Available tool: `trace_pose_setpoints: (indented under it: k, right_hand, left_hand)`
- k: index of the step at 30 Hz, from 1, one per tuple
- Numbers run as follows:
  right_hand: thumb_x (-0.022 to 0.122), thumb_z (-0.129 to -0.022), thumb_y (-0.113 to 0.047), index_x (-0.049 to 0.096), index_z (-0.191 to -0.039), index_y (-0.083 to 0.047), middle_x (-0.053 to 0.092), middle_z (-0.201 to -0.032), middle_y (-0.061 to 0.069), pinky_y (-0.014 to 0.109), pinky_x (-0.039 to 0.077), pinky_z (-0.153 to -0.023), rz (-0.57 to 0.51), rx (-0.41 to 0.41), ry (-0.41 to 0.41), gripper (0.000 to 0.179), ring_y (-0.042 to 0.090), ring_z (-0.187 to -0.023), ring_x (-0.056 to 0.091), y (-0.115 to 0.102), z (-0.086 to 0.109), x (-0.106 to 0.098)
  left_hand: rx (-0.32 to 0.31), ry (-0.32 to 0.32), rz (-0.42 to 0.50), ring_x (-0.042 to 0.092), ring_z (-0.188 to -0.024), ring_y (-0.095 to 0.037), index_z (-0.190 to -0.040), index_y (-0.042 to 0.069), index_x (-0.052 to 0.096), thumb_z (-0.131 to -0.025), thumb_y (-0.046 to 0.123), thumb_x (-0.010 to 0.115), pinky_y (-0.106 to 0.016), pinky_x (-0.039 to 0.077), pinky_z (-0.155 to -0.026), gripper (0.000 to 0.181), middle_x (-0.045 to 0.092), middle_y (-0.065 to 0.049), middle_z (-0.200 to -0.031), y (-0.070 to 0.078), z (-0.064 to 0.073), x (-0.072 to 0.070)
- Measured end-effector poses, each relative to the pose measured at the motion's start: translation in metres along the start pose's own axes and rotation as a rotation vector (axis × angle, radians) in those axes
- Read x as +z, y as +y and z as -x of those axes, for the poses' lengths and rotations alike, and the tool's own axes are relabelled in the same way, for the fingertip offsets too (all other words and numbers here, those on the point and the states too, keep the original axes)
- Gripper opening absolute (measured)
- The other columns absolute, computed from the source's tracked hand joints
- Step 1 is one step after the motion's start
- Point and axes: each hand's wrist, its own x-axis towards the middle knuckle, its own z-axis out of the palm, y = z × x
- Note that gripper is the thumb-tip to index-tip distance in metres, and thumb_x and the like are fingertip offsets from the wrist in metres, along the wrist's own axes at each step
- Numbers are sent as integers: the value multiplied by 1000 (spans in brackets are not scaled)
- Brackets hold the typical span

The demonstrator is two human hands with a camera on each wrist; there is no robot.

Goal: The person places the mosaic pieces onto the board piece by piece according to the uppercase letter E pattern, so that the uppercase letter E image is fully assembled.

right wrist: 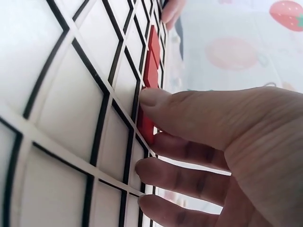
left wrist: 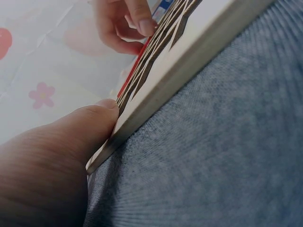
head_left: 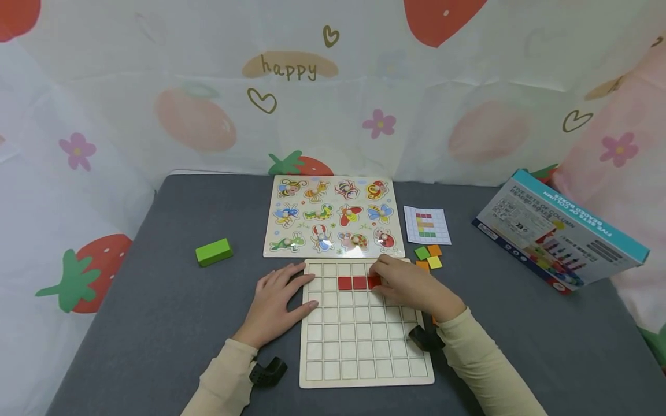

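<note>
A pale wooden board [head_left: 347, 367] with a grid of square cells lies in front of the person. Two red square tiles [head_left: 345, 283] sit side by side in its upper part. My right hand [head_left: 413, 288] pinches a third red tile [right wrist: 146, 124] in the same row, just right of them; the thumb lies on its face and the index finger is at its edge. My left hand [head_left: 276, 306] rests at the board's left edge, fingers spread, with the thumb on the rim in the left wrist view.
Behind the board lies an insect picture puzzle [head_left: 334, 231]. Right of it are a printed pattern card [head_left: 439, 227] and loose green, orange and yellow tiles [head_left: 434, 262]. A green block [head_left: 214, 252] lies left; a large box [head_left: 562, 231] stands right.
</note>
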Motion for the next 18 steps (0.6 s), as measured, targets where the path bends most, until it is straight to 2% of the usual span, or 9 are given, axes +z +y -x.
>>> trace_pose_setpoints:
  k: [10, 13, 18]
  right_hand:
    - [73, -87, -25, 63, -104, -15, 57, -97, -5, 21, 50, -66, 4, 29, 30, 22, 6, -77, 54, 2, -1, 5]
    - [71, -88, -27, 63, -107, -14, 58, -100, -3, 21, 51, -67, 5, 30, 27, 25, 7, -78, 55, 3, -1, 5]
    - [67, -91, -26, 61, -114, -10, 61, -108, 2, 26, 53, -70, -37, 99, 68, 29, 10, -83, 60, 11, 8, -7]
  left_hand:
    - [2, 9, 5, 31, -141, -24, -137, 28, 53, -89, 53, 61, -51, 21, -112, 54, 40, 0, -150, -1, -1, 0]
    - [4, 12, 4, 31, -141, -24, -137, 28, 54, -89, 53, 61, -51, 21, -112, 54, 40, 0, -149, -1, -1, 0]
    - [8, 4, 10, 31, -141, -24, -137, 27, 53, -89, 53, 61, -51, 21, -112, 55, 40, 0, -150, 0, -1, -1]
